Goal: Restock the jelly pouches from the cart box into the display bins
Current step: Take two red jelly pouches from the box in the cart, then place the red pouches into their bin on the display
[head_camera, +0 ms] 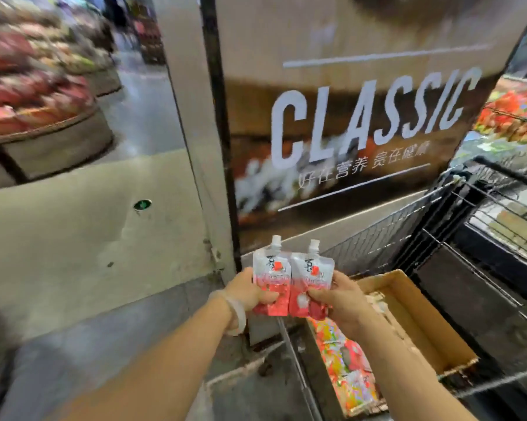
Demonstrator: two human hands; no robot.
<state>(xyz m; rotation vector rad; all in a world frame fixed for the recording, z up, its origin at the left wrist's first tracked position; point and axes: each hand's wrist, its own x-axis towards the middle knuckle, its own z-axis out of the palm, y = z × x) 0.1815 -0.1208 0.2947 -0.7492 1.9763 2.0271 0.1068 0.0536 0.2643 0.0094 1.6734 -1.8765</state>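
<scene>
Two red-and-white jelly pouches with white spouts stand upright side by side in front of me. My left hand (250, 291) grips the bottom of the left jelly pouch (271, 278). My right hand (338, 299) holds the bottom of the right jelly pouch (312, 276). Below and to the right, the open cardboard box (423, 323) sits in the black wire cart (438, 226). Several colourful pouches (344, 360) lie at the box's left side.
A pillar with a large "CLASSIC" poster (362, 123) stands straight ahead, close behind the pouches. Round display bins (43, 129) of red packets are at the far left across the grey floor (74, 238). More red goods (514, 113) show at the right edge.
</scene>
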